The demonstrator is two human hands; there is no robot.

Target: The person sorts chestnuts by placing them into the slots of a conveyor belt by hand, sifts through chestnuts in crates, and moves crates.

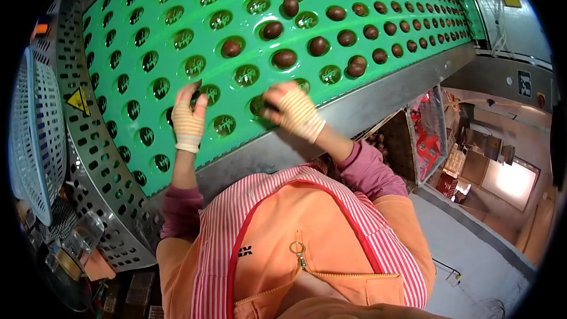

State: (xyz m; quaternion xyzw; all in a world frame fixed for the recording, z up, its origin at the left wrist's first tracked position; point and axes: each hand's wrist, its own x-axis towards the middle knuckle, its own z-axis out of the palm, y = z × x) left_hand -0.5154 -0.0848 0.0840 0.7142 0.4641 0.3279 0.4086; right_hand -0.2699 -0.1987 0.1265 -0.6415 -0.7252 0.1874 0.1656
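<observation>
Both my hands wear striped cream gloves that leave the fingertips bare, and both are over a green sheet (177, 56) with rows of oval hollows. My left hand (190, 119) has thumb and fingers curled around something dark, too hidden to name. To its right, my right hand (293, 109) is slightly blurred, its fingers bent down over a hollow near the front edge. A dark spot shows between those fingers; what it is I cannot make out. Brown egg-shaped pieces (284, 58) sit just beyond my right hand. One piece (290, 7) lies between hollows.
Many more brown pieces (370, 32) fill hollows toward the far right; the left hollows show engraved marks. A metal rail (390, 91) borders the near side. At left are a perforated metal guard (97, 159) with a warning sign (77, 101) and a blue-white plastic basket (44, 136).
</observation>
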